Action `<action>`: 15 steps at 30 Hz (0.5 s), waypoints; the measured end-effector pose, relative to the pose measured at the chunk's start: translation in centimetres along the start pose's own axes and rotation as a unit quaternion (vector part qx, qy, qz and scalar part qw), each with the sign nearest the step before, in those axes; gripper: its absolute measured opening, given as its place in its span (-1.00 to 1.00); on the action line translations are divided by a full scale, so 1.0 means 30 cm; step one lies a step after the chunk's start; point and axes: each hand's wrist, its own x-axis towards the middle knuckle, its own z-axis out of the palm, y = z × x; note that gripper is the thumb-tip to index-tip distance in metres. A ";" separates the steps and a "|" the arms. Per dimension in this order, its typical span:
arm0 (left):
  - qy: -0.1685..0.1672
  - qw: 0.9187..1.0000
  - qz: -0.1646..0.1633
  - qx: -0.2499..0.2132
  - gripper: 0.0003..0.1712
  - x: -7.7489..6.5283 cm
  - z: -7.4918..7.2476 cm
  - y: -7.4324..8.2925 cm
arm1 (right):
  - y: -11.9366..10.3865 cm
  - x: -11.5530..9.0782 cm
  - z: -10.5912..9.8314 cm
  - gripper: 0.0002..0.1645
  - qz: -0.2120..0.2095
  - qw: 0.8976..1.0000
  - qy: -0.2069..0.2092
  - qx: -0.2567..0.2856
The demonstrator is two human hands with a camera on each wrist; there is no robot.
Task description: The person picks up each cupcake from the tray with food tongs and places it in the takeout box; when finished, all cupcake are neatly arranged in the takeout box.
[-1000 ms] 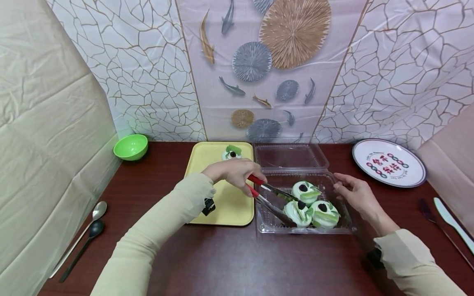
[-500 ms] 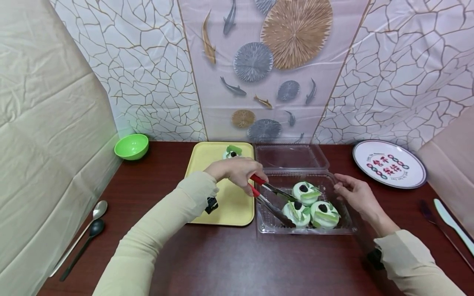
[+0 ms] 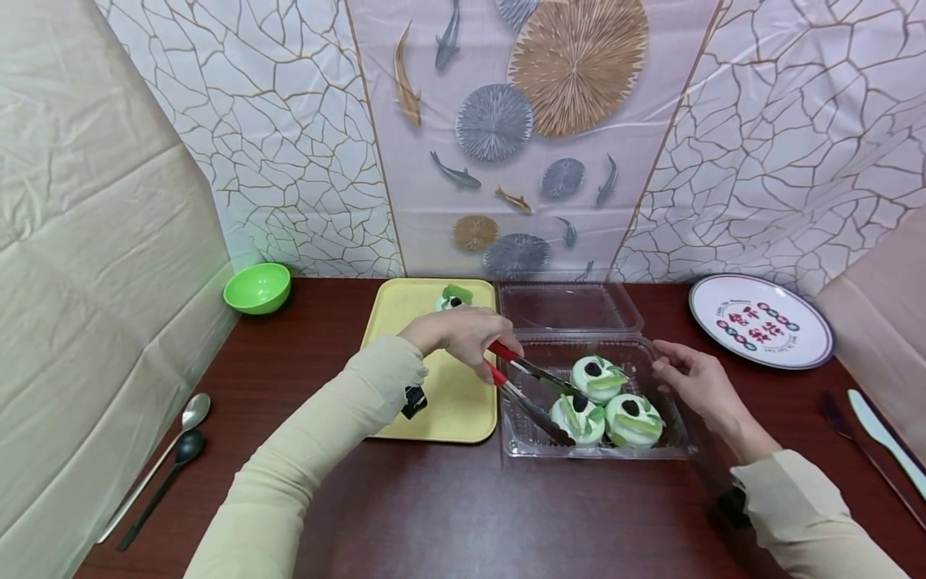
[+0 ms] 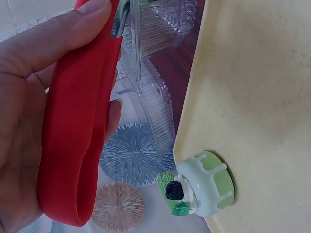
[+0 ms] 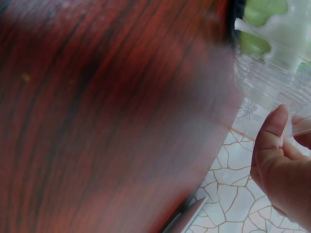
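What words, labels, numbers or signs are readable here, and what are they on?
"食不我待": red characters on the white plate; best reading, slightly blurred.
Small lettering around them: too small to read.
No text seen on the tongs, clear container or yellow tray.

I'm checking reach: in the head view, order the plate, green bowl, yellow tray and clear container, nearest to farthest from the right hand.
1. Clear container: right edge at the right hand.
2. Plate: behind, rightward.
3. Yellow tray: to the left.
4. Green bowl: far left.
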 end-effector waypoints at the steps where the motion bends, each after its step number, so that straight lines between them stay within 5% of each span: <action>1: 0.001 1.000 0.001 0.001 -0.35 0.000 0.001 0.000 | -0.001 -0.001 0.000 -0.45 0.001 1.000 0.000 -0.001; 15: -0.007 1.000 -0.003 -0.020 -0.31 -0.011 -0.003 -0.005 | -0.002 -0.001 0.000 -0.44 0.004 1.000 -0.003 -0.002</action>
